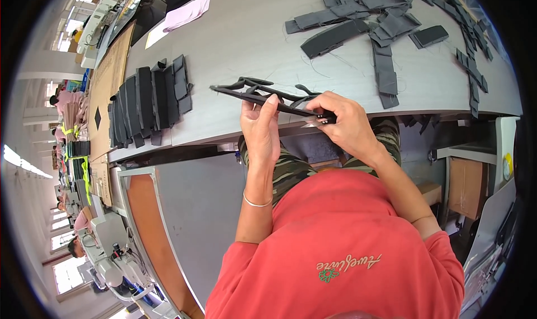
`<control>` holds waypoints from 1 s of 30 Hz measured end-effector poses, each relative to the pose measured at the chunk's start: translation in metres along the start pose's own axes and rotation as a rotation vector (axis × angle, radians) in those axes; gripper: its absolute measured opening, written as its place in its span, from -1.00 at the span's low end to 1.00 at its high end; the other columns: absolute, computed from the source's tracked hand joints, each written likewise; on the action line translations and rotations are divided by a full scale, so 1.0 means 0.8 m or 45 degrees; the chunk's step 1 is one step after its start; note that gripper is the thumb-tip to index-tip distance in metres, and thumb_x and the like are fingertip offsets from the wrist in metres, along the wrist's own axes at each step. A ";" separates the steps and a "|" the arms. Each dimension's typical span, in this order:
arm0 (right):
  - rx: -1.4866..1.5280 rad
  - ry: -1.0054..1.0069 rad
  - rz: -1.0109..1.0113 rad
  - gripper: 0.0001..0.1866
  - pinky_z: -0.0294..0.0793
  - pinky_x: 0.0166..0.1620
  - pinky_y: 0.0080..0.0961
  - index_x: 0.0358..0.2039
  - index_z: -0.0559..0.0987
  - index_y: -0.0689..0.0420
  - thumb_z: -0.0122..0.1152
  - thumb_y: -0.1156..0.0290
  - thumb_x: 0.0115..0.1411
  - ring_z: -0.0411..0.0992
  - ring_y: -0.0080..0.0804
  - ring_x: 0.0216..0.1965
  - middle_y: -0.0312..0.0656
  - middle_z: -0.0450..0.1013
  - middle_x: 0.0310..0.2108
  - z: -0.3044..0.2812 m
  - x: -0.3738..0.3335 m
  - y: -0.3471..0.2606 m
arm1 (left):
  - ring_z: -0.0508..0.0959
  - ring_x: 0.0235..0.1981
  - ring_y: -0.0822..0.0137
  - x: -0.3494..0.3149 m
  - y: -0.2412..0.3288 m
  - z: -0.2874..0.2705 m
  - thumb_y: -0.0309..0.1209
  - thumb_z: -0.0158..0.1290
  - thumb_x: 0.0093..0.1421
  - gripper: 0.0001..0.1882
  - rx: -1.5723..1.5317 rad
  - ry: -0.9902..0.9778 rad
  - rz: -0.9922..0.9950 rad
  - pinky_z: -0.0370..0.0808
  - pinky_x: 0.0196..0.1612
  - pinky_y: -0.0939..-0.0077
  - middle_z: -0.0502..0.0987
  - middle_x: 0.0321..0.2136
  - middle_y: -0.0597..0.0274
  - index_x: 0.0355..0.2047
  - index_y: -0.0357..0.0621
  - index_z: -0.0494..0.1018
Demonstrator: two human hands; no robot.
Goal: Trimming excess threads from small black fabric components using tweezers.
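A dark grey fabric strip with folded flaps point(258, 97) is held up at the table's near edge, between my two hands. My left hand point(260, 126) pinches it near the middle, thumb on top. My right hand point(345, 123) is closed at its right end. Below the right fingers a shiny pointed metal tip point(311, 125) shows, like the blade of small thread snips; the rest is hidden in the hand. On the left, similar dark strips point(146, 99) lie in an overlapping row. More flapped strips point(386, 67) lie loosely heaped at the right.
The pale table point(246, 33) curves around in front of me, with loose threads scattered on it. Pink cloth point(187, 12) lies at the far left. Sewing machines point(109, 263) and other people at work are at the left. A cardboard box point(467, 187) stands under the table at the right.
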State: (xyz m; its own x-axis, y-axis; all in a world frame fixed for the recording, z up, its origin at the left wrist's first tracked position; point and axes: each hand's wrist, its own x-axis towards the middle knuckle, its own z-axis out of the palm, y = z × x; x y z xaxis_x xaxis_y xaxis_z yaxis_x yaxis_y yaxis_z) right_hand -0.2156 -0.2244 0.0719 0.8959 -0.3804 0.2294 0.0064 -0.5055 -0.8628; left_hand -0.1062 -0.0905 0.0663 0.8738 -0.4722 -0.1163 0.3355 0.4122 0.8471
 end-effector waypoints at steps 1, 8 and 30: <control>0.088 -0.051 0.037 -0.78 0.39 -0.34 -0.44 -0.28 0.56 0.08 0.29 0.47 0.00 0.43 -0.35 -0.42 -0.24 0.43 -0.45 -0.001 0.001 0.000 | 0.44 -0.26 0.46 -0.001 0.000 -0.001 -0.47 0.13 0.16 -0.73 0.017 -0.006 0.048 0.33 -0.06 0.43 0.47 -0.33 0.31 -0.15 -0.09 0.32; 0.124 -0.071 0.068 -0.72 0.40 -0.26 -0.50 -0.18 0.58 0.09 0.28 0.34 0.08 0.44 -0.39 -0.31 -0.26 0.46 -0.34 -0.014 0.009 -0.022 | 0.46 -0.21 0.43 -0.004 0.002 -0.001 -0.53 0.14 0.15 -0.68 0.175 0.032 0.282 0.36 -0.05 0.44 0.48 -0.27 0.26 -0.11 -0.15 0.32; -0.166 0.257 -0.060 -0.90 0.37 -0.48 -0.43 -0.36 0.63 0.02 0.20 0.34 0.13 0.44 -0.29 -0.55 -0.31 0.50 -0.50 -0.003 0.002 -0.022 | 0.49 -0.22 0.44 -0.012 -0.003 -0.003 -0.65 0.21 0.04 -0.57 0.278 0.055 0.444 0.42 -0.10 0.55 0.49 -0.20 0.21 -0.09 -0.23 0.33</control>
State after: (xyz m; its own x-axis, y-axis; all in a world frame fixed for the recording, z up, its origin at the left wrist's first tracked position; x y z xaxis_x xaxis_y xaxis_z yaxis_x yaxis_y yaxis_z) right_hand -0.2153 -0.2183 0.0884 0.7889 -0.4945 0.3649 -0.0229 -0.6170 -0.7866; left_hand -0.1142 -0.0853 0.0636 0.9375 -0.2981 0.1793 -0.0619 0.3642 0.9293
